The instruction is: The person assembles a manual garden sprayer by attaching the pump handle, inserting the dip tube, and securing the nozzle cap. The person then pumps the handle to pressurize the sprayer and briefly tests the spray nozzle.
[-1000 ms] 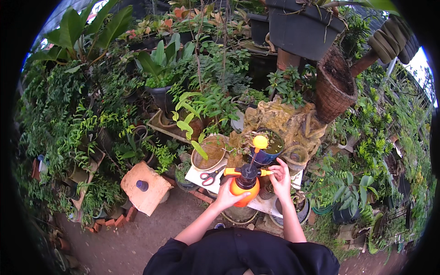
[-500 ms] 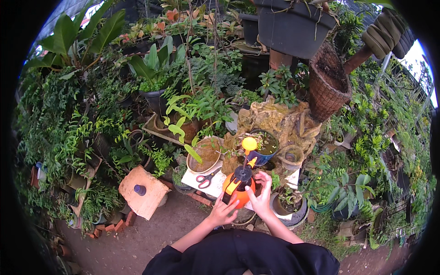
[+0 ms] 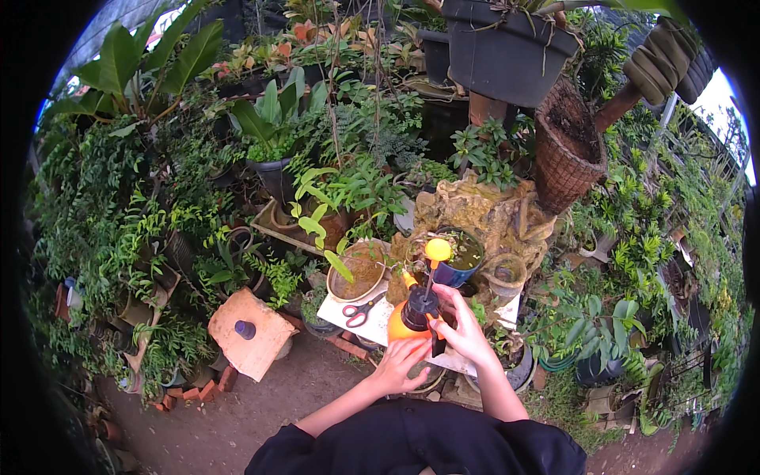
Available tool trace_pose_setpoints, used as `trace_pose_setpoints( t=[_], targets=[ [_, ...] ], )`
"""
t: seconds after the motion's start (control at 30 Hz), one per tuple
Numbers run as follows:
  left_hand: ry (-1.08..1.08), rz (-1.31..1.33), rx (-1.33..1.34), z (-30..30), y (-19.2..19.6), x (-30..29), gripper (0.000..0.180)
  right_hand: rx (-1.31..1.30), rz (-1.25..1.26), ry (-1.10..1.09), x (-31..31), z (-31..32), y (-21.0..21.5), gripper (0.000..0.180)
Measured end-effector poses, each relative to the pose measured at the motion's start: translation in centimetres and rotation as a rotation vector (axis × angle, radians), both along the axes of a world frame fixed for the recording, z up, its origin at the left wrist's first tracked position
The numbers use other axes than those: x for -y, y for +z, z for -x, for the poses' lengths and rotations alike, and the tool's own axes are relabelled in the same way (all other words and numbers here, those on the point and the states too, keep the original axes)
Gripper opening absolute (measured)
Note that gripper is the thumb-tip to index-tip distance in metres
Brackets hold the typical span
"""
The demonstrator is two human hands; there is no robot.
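Over the small white table (image 3: 380,317), among crowded potted plants, both hands were on an orange pump sprayer (image 3: 405,321). Left hand (image 3: 400,366) cupped the bottle's lower body from underneath, fingers curled around it. Right hand (image 3: 463,328) sat at the black pump head, fingers wrapped about the neck and trigger area — whether the trigger was squeezed could not be read from this view. Pump rod stood up with its yellow knob (image 3: 437,250) raised well above the cap. Sprayer was held just above the table edge, near the person's chest, slightly tilted.

Handling judgement: rigid plastic bottle, smooth and likely slippery if wet; weight depends on the fill, which was not visible. Thin rod looked like the weak point — better to grip the body and collar, not the knob.

Nearby: red-handled scissors (image 3: 360,310) lying on the table, a round pot of brown soil (image 3: 358,271) just behind them, a blue pot (image 3: 459,260) beside the knob, an orange block with a dark cap (image 3: 247,331) on the ground to the left.
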State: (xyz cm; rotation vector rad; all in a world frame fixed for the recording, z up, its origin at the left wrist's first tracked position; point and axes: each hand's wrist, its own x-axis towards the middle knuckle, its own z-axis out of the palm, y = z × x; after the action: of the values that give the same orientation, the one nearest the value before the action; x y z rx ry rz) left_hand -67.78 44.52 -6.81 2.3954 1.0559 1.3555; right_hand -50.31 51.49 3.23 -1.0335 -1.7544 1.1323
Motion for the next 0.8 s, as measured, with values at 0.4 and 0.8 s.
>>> trace_pose_setpoints(
  t=[0.4,0.8],
  targets=[
    [0.239,0.233,0.401,1.5,-0.7,-2.9,0.052,0.31,-0.204,0.178,-2.6,-2.2,3.2,0.051],
    [0.055,0.325,0.432,2.2,1.3,-5.3,0.103,-0.041,-0.254,0.071,-4.5,-2.4,6.4,0.036]
  ],
)
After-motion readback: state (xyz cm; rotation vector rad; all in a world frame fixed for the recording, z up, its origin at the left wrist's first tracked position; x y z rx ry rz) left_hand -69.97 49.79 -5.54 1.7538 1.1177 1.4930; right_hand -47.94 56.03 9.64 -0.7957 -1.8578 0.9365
